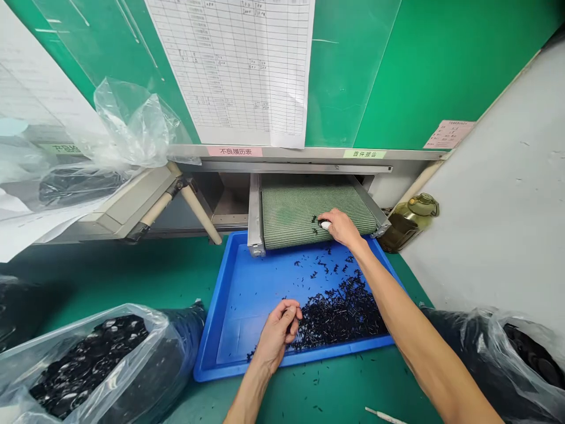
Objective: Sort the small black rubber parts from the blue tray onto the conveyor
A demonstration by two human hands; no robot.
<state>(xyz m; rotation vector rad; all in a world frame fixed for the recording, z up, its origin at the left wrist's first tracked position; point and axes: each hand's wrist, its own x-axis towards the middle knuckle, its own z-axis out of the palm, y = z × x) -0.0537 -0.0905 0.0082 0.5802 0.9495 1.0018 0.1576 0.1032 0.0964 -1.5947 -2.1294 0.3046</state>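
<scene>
My right hand (341, 227) is closed round a small white-and-black object (325, 224) above the front part of a green mesh conveyor belt (291, 206). Beside its fingers, a few small black pieces (315, 219) lie on the mesh. Lower down, my left hand (282, 327) is curled with thumb and fingers together over the blue tray (238, 341); whatever may be in them is hidden. A heap of tiny black parts (339, 312) covers the tray's right side, with others scattered toward the belt end.
Clear plastic bags of black parts stand at left (110, 359) and right (498, 341). A greenish bottle (408, 221) leans by the white wall. A white pen-like stick (384, 416) lies on the green surface. A pipe-legged stand (132, 197) is at left, below papers on a green panel.
</scene>
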